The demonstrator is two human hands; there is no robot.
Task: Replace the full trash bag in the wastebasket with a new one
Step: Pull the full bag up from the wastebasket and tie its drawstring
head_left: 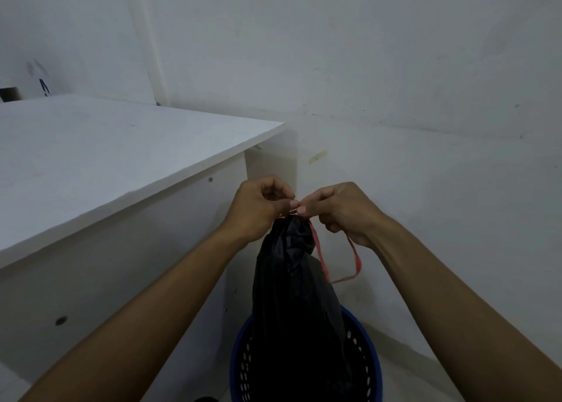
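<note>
Hands: left hand (258, 207) and right hand (343, 211) pinch red drawstring (322, 261) atop black trash bag (292, 295) in blue wastebasket (372, 365). White bench (106, 146) stands left, against white wall (365, 67).

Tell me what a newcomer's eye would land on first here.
Dead centre, the left hand and right hand pinch a red drawstring at the gathered neck of a black trash bag. The bag rises out of a blue perforated wastebasket at the bottom edge, beside a white desk on the left.
</note>
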